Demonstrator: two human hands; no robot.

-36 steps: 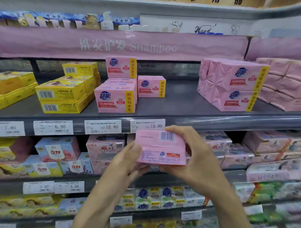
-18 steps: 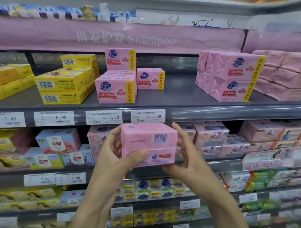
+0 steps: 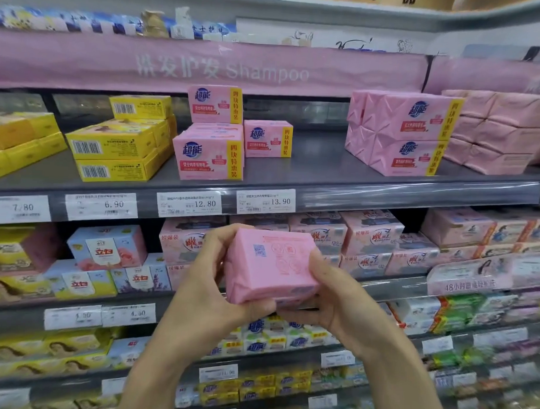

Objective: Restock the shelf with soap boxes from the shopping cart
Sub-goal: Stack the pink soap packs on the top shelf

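I hold a pink soap box (image 3: 271, 265) in both hands, in front of the second shelf row and below the grey shelf (image 3: 310, 163). My left hand (image 3: 211, 282) grips its left side and bottom edge. My right hand (image 3: 330, 295) grips its right side, thumb on the front face. The side with a small QR code faces me. On the grey shelf above stand matching pink soap boxes (image 3: 209, 154), stacked in the middle, with one more (image 3: 268, 138) behind to the right. The shopping cart is out of view.
Yellow boxes (image 3: 111, 151) fill the shelf's left. Larger pink packs (image 3: 403, 132) stand at the right. A bare stretch of shelf lies between the middle pink boxes and those packs. Price tags (image 3: 265, 201) line the shelf edge. Lower shelves are packed with other soap packs.
The pink box has been turned in my hands: the barcode side no longer faces me and a QR-code side does. It now sits slightly lower and to the right.
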